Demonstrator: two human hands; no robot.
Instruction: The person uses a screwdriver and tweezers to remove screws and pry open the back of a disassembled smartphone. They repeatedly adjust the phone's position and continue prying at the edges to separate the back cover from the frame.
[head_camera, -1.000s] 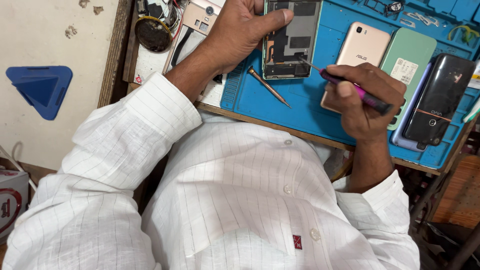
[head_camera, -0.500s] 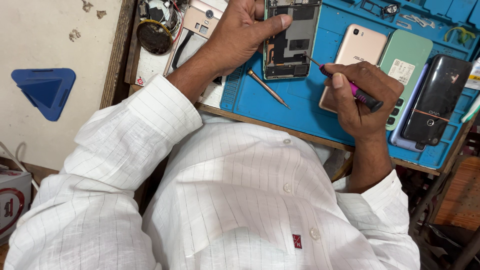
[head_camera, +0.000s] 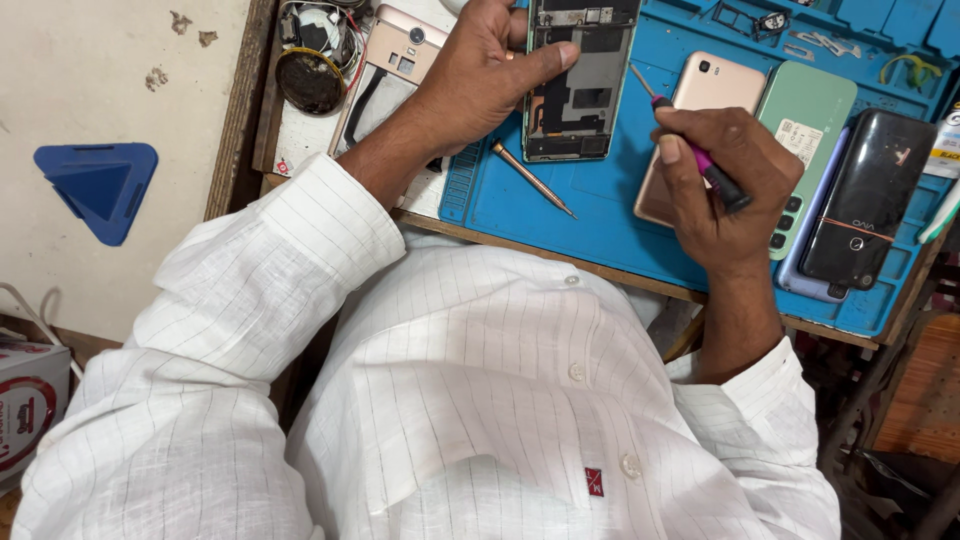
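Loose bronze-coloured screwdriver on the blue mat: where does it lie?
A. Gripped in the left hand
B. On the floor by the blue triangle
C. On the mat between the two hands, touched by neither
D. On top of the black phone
C: the loose screwdriver lies flat on the blue mat, below the opened phone that the left hand steadies; the right hand grips a different, pink-handled screwdriver.

The opened phone (head_camera: 578, 85), with its back off and its dark insides showing, lies flat on the blue mat and is gripped at its left side, and the thin screwdriver (head_camera: 690, 150) with a pink and black handle points its metal tip at the phone's right edge.
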